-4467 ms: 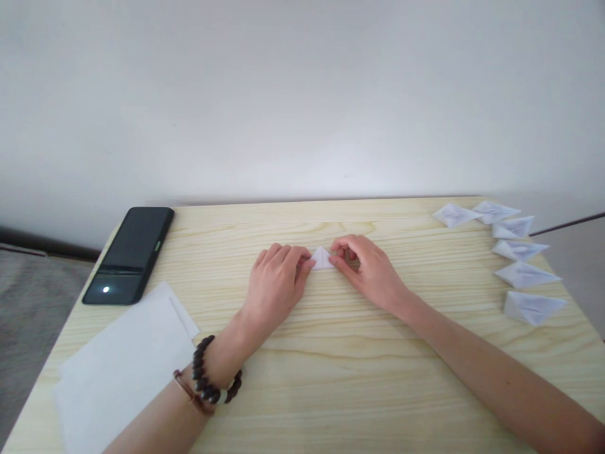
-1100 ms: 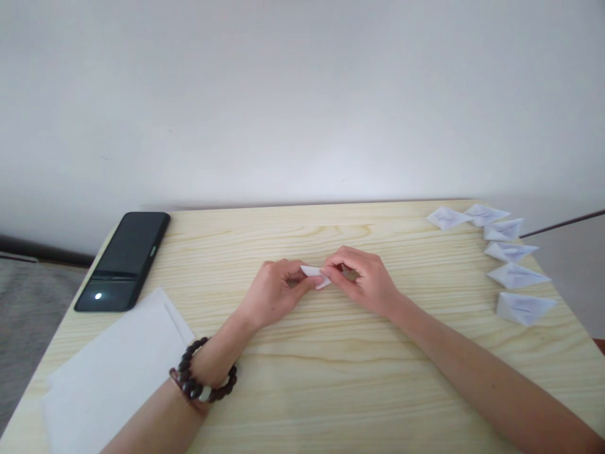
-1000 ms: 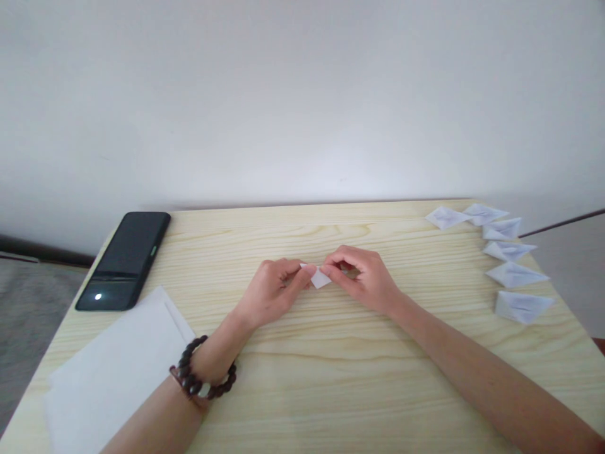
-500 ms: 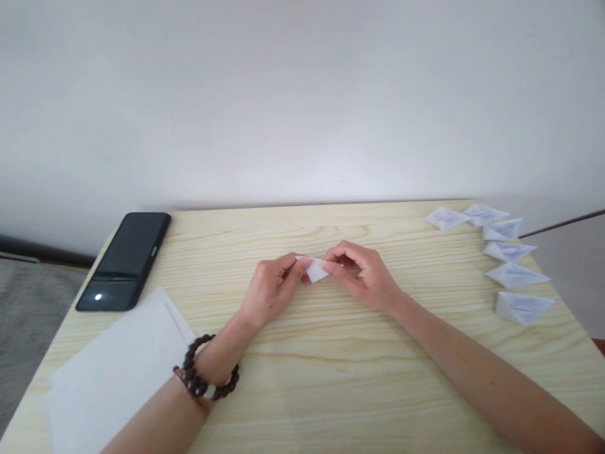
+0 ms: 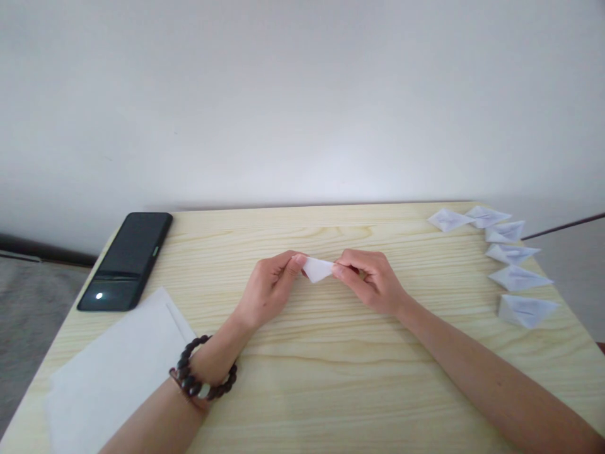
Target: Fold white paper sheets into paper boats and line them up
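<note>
A small folded white paper piece (image 5: pixel 317 269) is held just above the middle of the light wooden table (image 5: pixel 331 378). My left hand (image 5: pixel 269 287) pinches its left end with thumb and fingers closed. My right hand (image 5: pixel 368 280) pinches the right end the same way. A dark beaded bracelet (image 5: pixel 201 378) sits on my left wrist.
Several finished folded white paper shapes (image 5: pixel 513 258) lie in a curved row along the table's right edge. A black phone (image 5: pixel 126 260) lies at the far left corner. White paper sheets (image 5: pixel 113 372) lie at the near left. A pale wall rises behind the table.
The paper piece was pressed flat on the table as an upright triangle; both hands have since lifted it slightly, turned it and drawn it out sideways between the fingertips.
</note>
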The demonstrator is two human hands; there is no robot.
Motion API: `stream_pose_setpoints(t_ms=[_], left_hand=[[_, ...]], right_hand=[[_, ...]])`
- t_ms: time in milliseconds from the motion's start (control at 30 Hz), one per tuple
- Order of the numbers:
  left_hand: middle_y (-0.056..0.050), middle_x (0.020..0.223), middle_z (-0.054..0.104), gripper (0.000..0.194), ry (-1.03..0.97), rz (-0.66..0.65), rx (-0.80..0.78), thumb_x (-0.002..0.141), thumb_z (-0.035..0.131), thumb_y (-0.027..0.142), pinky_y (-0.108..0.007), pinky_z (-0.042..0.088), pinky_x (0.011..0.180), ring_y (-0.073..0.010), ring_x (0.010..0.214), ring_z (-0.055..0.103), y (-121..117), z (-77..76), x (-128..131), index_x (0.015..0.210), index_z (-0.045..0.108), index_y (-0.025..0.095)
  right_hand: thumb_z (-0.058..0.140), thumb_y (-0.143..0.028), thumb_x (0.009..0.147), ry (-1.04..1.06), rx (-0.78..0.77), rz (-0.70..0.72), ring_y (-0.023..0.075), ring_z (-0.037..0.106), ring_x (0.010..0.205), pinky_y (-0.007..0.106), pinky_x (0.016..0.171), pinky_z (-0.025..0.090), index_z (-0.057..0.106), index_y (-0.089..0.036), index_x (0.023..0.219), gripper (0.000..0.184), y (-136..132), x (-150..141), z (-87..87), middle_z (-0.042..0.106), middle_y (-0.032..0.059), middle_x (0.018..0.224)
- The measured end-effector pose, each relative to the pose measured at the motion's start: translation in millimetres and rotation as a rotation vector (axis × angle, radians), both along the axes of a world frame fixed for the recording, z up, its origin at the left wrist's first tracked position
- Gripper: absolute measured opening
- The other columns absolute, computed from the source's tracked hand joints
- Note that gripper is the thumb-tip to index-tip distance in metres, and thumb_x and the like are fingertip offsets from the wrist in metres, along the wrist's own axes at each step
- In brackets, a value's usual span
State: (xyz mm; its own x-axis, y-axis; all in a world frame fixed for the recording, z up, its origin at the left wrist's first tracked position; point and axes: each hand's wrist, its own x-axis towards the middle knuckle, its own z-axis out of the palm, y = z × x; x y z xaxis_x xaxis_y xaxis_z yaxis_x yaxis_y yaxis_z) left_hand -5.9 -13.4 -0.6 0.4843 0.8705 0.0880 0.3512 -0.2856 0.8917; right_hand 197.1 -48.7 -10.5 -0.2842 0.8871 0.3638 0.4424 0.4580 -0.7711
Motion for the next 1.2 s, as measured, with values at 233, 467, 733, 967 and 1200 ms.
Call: stream_pose_setpoints(t_ms=[233, 467, 733, 967, 1200], left_hand=[[-0.002, 0.073, 0.065, 0.031, -0.08, 0.034, -0.101, 0.086, 0.057, 0.045, -0.023, 0.044, 0.059, -0.0129, 0.066, 0.057, -0.1, -8.7, 0.8, 0.09, 0.065, 0.015], [-0.003, 0.073, 0.068, 0.023, -0.104, 0.007, -0.153, 0.078, 0.069, 0.036, -0.025, 0.046, 0.06, -0.0136, 0.064, 0.059, -1.0, -11.7, -1.2, 0.084, 0.068, 0.014], [-0.001, 0.069, 0.067, 0.023, -0.146, 0.049, -0.231, 0.077, 0.07, 0.037, -0.024, 0.048, 0.061, -0.0135, 0.064, 0.061, -1.1, -10.4, 4.3, 0.085, 0.067, 0.015], [-0.005, 0.081, 0.07, 0.033, -0.202, 0.073, -0.219, 0.086, 0.058, 0.043, -0.025, 0.052, 0.068, -0.0141, 0.07, 0.065, -2.6, -11.7, 7.1, 0.104, 0.059, 0.015], [-0.008, 0.104, 0.071, 0.034, -0.27, 0.015, -0.259, 0.085, 0.061, 0.036, -0.03, 0.053, 0.083, -0.0183, 0.091, 0.067, -1.3, -11.4, 4.4, 0.113, 0.058, 0.017]], right_hand=[[0.048, -0.022, 0.091, -0.069, 0.144, -0.02, 0.0089, 0.042, 0.053, 0.022, 0.052, 0.033, 0.055, -0.019, 0.076, 0.017, -1.2, -1.9, -6.0, 0.049, -0.0031, 0.061], [0.047, -0.018, 0.092, -0.118, 0.189, 0.073, 0.0086, 0.04, 0.055, 0.022, 0.053, 0.032, 0.055, -0.018, 0.078, 0.016, -2.5, -2.8, -8.0, 0.046, -0.0034, 0.062], [0.048, -0.016, 0.091, -0.176, 0.329, -0.039, 0.0091, 0.042, 0.054, 0.022, 0.052, 0.032, 0.054, -0.019, 0.077, 0.015, -4.1, -3.6, -12.8, 0.047, -0.0031, 0.062], [0.058, -0.016, 0.086, -0.271, 0.511, -0.183, 0.0096, 0.047, 0.055, 0.022, 0.055, 0.037, 0.056, -0.02, 0.071, 0.016, -4.7, -8.1, -12.1, 0.053, -0.0018, 0.061], [0.059, -0.029, 0.087, -0.369, 0.532, -0.081, 0.0109, 0.049, 0.059, 0.025, 0.061, 0.039, 0.057, -0.018, 0.07, 0.02, -3.8, -8.5, -10.9, 0.057, 0.0009, 0.069]])
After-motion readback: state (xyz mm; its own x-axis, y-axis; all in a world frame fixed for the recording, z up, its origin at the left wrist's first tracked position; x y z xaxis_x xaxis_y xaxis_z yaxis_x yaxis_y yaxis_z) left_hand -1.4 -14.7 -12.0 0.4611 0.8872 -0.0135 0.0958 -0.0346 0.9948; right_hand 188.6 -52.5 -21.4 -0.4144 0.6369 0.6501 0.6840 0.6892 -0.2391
